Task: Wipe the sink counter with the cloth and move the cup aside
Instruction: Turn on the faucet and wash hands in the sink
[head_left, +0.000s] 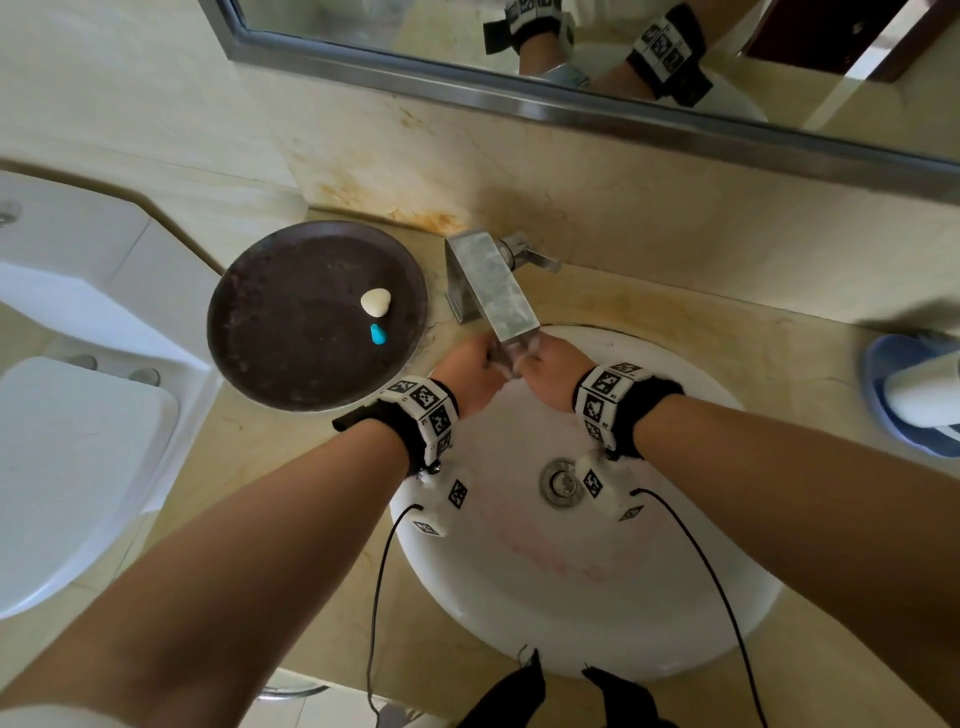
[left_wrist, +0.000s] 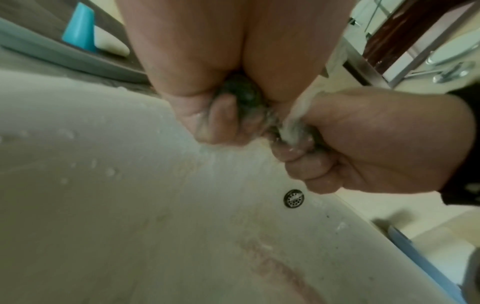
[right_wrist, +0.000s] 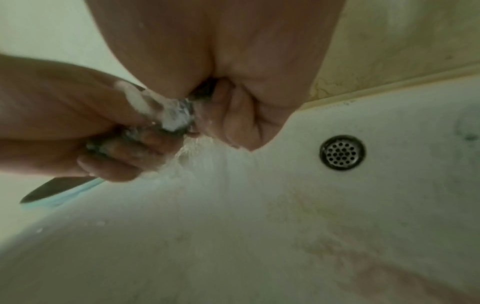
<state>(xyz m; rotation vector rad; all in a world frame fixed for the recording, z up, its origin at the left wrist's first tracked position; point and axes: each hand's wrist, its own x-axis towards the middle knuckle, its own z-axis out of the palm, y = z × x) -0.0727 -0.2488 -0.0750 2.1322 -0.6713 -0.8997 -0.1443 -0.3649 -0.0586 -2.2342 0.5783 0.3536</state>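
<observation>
Both hands meet under the faucet spout (head_left: 491, 291), over the white sink (head_left: 675, 597). My left hand (head_left: 470, 371) and right hand (head_left: 550, 371) each grip one end of a dark wet cloth (left_wrist: 241, 92) bunched between them. Water runs over the cloth (right_wrist: 179, 115) and off the curled fingers (left_wrist: 221, 121) into the basin. Most of the cloth is hidden inside the fists. The white cup (head_left: 922, 392) stands in a blue dish (head_left: 883, 415) on the beige counter at the far right, away from both hands.
A dark round tray (head_left: 291, 364) with a white soap (head_left: 375, 302) and a small blue piece (head_left: 377, 334) sits left of the faucet. The drain (head_left: 561, 482) is in the basin middle. A toilet (head_left: 78, 415) stands left; a mirror (head_left: 571, 62) hangs behind.
</observation>
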